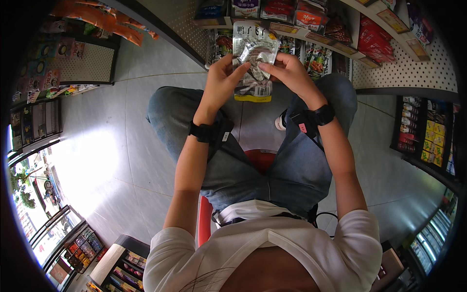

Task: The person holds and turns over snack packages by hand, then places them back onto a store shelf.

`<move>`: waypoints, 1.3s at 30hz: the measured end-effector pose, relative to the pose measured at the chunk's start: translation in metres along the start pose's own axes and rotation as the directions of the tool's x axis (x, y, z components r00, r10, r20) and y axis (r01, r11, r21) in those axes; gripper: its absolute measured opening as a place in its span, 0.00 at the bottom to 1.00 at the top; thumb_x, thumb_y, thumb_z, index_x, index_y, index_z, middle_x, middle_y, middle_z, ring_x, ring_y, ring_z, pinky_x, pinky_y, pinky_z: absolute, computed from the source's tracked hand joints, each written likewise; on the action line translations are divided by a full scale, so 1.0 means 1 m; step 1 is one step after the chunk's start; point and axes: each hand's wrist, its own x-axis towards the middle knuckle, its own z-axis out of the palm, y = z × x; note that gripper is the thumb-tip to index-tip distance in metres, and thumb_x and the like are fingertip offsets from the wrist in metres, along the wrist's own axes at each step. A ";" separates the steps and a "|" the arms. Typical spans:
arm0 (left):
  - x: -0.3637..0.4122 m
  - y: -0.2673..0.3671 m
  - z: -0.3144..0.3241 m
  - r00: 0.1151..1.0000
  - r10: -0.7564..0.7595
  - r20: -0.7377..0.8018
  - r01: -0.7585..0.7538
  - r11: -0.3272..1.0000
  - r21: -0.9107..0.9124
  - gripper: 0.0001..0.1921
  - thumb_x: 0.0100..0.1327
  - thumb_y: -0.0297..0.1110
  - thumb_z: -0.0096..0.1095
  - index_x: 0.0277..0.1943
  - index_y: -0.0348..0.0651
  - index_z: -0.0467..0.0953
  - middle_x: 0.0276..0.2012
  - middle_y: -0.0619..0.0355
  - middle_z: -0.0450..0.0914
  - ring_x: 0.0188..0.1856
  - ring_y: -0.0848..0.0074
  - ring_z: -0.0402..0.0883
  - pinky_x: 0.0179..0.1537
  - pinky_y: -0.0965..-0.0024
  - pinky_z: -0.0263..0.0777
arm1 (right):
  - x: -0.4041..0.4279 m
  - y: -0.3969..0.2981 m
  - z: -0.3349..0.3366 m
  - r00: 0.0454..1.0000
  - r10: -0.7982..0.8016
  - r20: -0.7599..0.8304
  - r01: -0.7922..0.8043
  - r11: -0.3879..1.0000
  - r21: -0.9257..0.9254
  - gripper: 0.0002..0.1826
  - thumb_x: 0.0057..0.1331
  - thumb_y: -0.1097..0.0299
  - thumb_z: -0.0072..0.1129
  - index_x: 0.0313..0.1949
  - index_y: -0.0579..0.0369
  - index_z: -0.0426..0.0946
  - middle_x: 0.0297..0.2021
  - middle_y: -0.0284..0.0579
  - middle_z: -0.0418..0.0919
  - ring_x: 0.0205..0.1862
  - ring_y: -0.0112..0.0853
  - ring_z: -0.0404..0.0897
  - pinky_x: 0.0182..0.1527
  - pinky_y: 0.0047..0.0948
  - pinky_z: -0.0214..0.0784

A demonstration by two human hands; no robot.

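A silvery plastic snack pouch (255,47) with a yellow band at its lower end is held up above the knees, in front of a store shelf. My left hand (226,78) grips its left edge, thumb on the face of the pouch and fingers behind it. On the right edge, my right hand (292,75) pinches it in the same way. The pouch bears printed writing and a barcode. Behind it, more snack packets (317,60) fill the bottom shelf, partly hidden by the pouch and hands. Each wrist wears a black strap with a small device.
A red stool (206,221) is under me. Perforated metal shelving (408,73) with packets and price tags curves across the front. Other racks (87,67) stand at the left, right and behind. Grey tiled floor (146,109) lies around my legs, with bright light at the left.
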 end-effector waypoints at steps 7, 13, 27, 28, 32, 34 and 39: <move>-0.001 0.003 0.002 1.000 0.009 0.013 -0.009 1.000 0.030 0.07 0.62 0.30 0.59 0.38 0.34 0.74 0.27 0.69 0.74 0.27 0.94 0.65 0.25 0.85 0.56 | -0.001 -0.001 0.001 1.000 -0.021 -0.003 0.021 1.000 0.015 0.13 0.61 0.63 0.59 0.40 0.59 0.76 0.29 0.32 0.77 0.28 0.15 0.73 0.28 0.17 0.67; 0.000 0.000 0.001 1.000 0.004 0.009 -0.005 0.992 0.124 0.07 0.62 0.31 0.59 0.34 0.35 0.73 0.23 0.71 0.71 0.24 0.94 0.61 0.22 0.84 0.52 | 0.000 0.002 -0.001 0.998 -0.063 -0.004 0.063 0.998 -0.021 0.12 0.61 0.64 0.59 0.39 0.59 0.77 0.29 0.33 0.78 0.28 0.17 0.74 0.29 0.18 0.69; -0.002 0.010 0.000 0.999 -0.041 0.019 0.039 0.997 0.071 0.07 0.62 0.30 0.59 0.36 0.34 0.73 0.27 0.68 0.74 0.27 0.92 0.65 0.26 0.84 0.57 | 0.003 0.000 -0.002 0.984 -0.093 -0.149 0.105 0.991 0.079 0.21 0.61 0.56 0.59 0.18 0.55 0.64 0.16 0.27 0.65 0.20 0.13 0.68 0.23 0.16 0.65; -0.003 0.012 -0.001 0.996 -0.080 0.037 0.075 0.990 0.118 0.07 0.62 0.30 0.58 0.36 0.34 0.73 0.28 0.67 0.75 0.28 0.92 0.66 0.27 0.84 0.58 | 0.002 -0.001 -0.003 0.981 -0.119 -0.153 0.132 0.988 0.080 0.22 0.62 0.56 0.58 0.17 0.54 0.63 0.16 0.26 0.62 0.20 0.13 0.67 0.23 0.16 0.65; -0.003 0.006 -0.003 0.996 -0.084 0.043 0.077 0.987 0.141 0.09 0.62 0.30 0.58 0.40 0.33 0.74 0.30 0.66 0.76 0.30 0.91 0.68 0.30 0.84 0.61 | 0.000 -0.008 -0.004 0.978 -0.160 -0.131 0.170 0.983 0.064 0.19 0.63 0.58 0.57 0.21 0.57 0.68 0.17 0.27 0.65 0.21 0.12 0.67 0.24 0.15 0.64; -0.004 0.011 0.003 0.996 -0.072 0.061 0.074 0.997 -0.030 0.11 0.62 0.31 0.58 0.43 0.33 0.74 0.33 0.65 0.77 0.34 0.90 0.70 0.35 0.84 0.62 | -0.002 -0.009 -0.003 0.977 -0.174 -0.120 0.180 0.983 0.043 0.17 0.63 0.58 0.57 0.23 0.59 0.72 0.17 0.27 0.68 0.21 0.12 0.68 0.24 0.15 0.64; -0.003 0.008 0.000 1.000 -0.026 -0.001 0.026 0.999 -0.025 0.12 0.63 0.32 0.57 0.45 0.33 0.75 0.35 0.63 0.78 0.37 0.88 0.71 0.40 0.82 0.64 | 0.000 -0.003 0.001 0.990 -0.130 -0.061 0.132 0.990 0.045 0.14 0.63 0.60 0.58 0.34 0.62 0.78 0.21 0.31 0.75 0.23 0.13 0.71 0.25 0.15 0.64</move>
